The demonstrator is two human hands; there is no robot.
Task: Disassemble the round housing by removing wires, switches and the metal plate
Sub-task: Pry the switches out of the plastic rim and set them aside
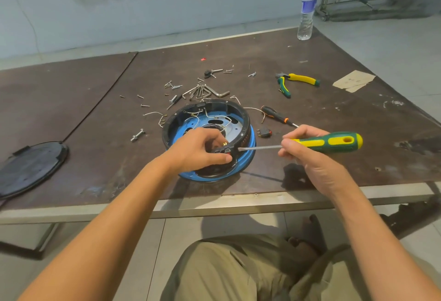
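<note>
We're doing the switch step. The round housing is sitting open side up near the front edge of the surface. Our left hand is curling over the near rim, fingers pinching a black switch seated in the wall. Our right hand is gripping the green-yellow screwdriver, with the blade tip touching the rim just beside that switch.

One loose switch is lying on the surface just right of the housing, so we're judging this as partway through. Thin wires are looping inside over the blue metal plate, so neither is out yet.

Next we're likely needing a shallow pry at the clip while the left hand pulls the switch out. The blade is pointing at our left fingers, so a slip would hurt.
</note>
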